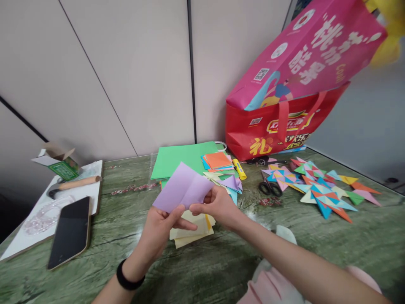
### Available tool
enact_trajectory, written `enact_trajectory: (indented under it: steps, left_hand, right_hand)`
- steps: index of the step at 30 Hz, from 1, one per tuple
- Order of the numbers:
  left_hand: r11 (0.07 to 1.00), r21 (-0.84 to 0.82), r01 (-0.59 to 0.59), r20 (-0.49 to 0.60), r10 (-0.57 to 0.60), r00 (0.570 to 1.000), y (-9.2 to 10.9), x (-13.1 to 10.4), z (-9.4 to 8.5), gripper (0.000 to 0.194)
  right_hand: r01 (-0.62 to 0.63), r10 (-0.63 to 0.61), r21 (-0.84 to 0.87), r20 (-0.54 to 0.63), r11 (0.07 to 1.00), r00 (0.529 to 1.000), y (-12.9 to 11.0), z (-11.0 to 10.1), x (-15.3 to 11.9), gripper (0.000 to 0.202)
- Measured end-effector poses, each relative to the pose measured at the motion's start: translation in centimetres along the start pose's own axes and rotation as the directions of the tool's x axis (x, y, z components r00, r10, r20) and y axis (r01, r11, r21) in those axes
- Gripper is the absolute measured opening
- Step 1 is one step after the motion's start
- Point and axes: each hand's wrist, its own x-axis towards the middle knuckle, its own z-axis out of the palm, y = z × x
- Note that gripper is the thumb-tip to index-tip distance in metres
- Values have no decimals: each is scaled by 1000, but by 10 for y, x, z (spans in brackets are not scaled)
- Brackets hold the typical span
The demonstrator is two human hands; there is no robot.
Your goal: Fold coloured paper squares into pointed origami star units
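Note:
A purple sheet of paper [181,188] with a crease across it is held up above the table between both hands. My left hand [163,230] pinches its lower left edge, thumb on top. At its right corner, my right hand [220,207] grips the paper between thumb and fingers. Beneath the hands lies a small pile of pale yellow paper [193,236], partly hidden. Just behind are a green sheet stack [164,158], a stack of small orange-topped squares [218,161] and several folded paper pieces [232,183].
A yellow glue stick [239,169], scissors [271,187] and several folded paper stars [325,190] lie to the right. Red and pink bags [240,135] stand behind. On the left are a phone [70,231], a wooden-handled hammer [79,183] and a small green box [65,168].

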Motion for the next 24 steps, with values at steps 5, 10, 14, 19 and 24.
enact_trajectory:
  steps: [5, 10, 14, 19, 24]
  left_hand:
    - [995, -93, 44, -49, -49, 998, 6, 1, -4, 27]
    - [990, -137, 44, -81, -56, 995, 10, 3, -9, 22]
    - [994, -102, 25, -114, -37, 993, 6, 4, -8, 23]
    - [999, -27, 35, -70, -37, 997, 0, 3, -5, 21]
    - [994, -77, 80, -19, -82, 996, 2, 2, -6, 24]
  right_hand:
    - [38, -41, 88, 31, 995, 999, 1, -11, 7, 41]
    - [56, -50, 133, -53, 990, 997, -4, -19, 11, 45]
    - [-24, 19, 104, 51, 994, 999, -4, -9, 3, 52]
    - [-56, 55, 97, 10, 994, 998, 3, 4, -4, 53]
    - [-47, 44, 74, 35, 996, 998, -1, 1, -2, 41]
